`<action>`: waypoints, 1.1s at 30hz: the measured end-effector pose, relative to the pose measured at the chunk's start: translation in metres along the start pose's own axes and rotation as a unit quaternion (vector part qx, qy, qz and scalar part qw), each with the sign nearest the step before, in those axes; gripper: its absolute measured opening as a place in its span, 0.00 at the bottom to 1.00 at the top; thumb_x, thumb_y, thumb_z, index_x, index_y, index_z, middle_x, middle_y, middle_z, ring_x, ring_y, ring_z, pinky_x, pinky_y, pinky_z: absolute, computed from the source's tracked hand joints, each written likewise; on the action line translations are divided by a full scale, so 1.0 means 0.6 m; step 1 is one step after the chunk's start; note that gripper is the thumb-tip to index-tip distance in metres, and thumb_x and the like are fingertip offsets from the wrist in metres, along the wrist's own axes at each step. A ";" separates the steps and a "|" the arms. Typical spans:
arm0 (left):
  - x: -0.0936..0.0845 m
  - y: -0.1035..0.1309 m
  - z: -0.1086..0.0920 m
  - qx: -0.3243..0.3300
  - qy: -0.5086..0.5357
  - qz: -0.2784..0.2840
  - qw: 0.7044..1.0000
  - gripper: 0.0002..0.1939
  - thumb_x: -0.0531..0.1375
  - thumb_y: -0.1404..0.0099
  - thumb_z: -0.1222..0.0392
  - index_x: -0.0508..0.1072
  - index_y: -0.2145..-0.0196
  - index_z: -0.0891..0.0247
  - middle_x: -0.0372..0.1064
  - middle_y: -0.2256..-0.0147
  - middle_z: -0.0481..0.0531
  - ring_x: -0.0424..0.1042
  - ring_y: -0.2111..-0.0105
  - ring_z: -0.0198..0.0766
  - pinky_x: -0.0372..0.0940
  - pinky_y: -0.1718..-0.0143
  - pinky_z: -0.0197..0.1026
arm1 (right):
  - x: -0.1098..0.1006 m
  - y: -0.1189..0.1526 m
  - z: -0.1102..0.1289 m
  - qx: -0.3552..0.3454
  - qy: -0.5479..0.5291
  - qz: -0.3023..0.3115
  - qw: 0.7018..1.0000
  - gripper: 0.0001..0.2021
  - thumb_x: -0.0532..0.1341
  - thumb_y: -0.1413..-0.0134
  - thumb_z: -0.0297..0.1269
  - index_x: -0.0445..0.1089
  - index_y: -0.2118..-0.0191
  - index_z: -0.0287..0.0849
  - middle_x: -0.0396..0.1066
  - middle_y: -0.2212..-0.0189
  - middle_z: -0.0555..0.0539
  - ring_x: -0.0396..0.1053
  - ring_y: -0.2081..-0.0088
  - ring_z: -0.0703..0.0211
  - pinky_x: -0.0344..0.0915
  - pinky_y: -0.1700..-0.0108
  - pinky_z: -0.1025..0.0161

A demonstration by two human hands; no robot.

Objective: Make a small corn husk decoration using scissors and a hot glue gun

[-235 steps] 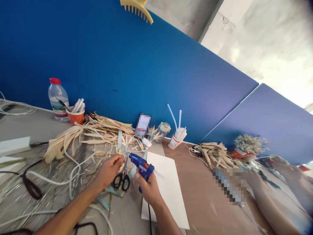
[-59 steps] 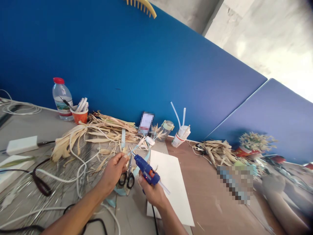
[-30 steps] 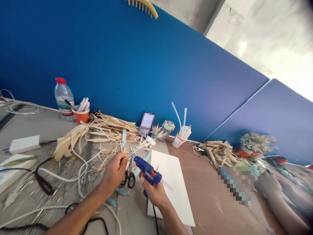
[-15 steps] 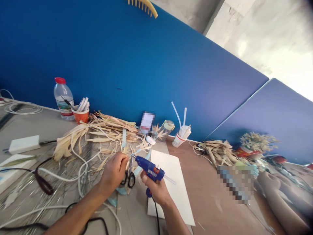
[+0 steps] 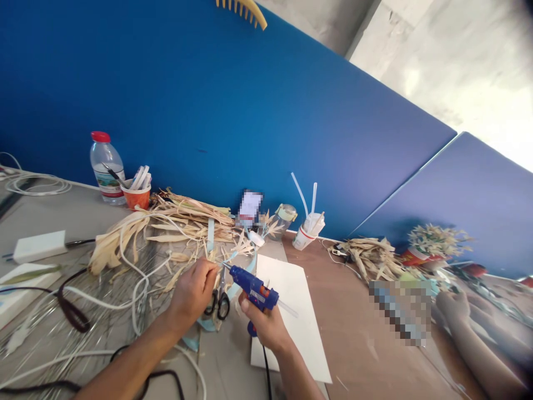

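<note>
A blue hot glue gun [image 5: 255,288] is in my right hand [image 5: 266,322], with a clear glue stick poking out of its back. Its nozzle points left, close to the fingertips of my left hand [image 5: 194,291]. Those fingers are pinched together; what they hold is too small to make out. Black-handled scissors [image 5: 220,303] lie just beside my left hand. Under and to the right of the glue gun is a white sheet [image 5: 297,333]. Dried husks [image 5: 187,214] are heaped behind my left hand.
White cables [image 5: 139,289] and thin wires cover the left side. Along the blue partition [image 5: 187,111] stand a bottle [image 5: 107,172], an orange cup [image 5: 137,197], a phone [image 5: 250,206], a jar [image 5: 284,219] and a cup of glue sticks [image 5: 303,238]. Another person's hands [image 5: 453,308] are at the right.
The glue gun has tilted very slightly in my right hand. My left hand stays pinched in about the same place.
</note>
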State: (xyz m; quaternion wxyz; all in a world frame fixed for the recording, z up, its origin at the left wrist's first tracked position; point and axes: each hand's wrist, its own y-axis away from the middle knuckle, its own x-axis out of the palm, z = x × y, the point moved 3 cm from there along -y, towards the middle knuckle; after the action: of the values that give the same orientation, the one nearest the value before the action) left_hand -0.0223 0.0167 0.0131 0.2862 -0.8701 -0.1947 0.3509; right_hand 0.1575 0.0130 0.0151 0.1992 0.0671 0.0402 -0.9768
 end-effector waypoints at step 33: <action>-0.003 0.001 -0.006 0.090 -0.054 -0.035 0.994 0.05 0.51 0.36 0.65 0.65 0.70 0.60 0.69 0.73 0.49 0.71 0.71 0.38 0.64 0.67 0.37 | -0.007 -0.004 0.004 0.016 -0.019 -0.058 0.998 0.19 0.59 0.54 0.53 0.58 0.77 0.42 0.53 0.80 0.53 0.51 0.76 0.65 0.51 0.75 0.66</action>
State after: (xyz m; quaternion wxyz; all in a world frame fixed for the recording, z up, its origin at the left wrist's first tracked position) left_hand -0.0207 0.0141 0.0157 0.3646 -0.8131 -0.2076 0.4035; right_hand 0.1599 0.0165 0.0182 0.1418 0.0491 0.0246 -0.9884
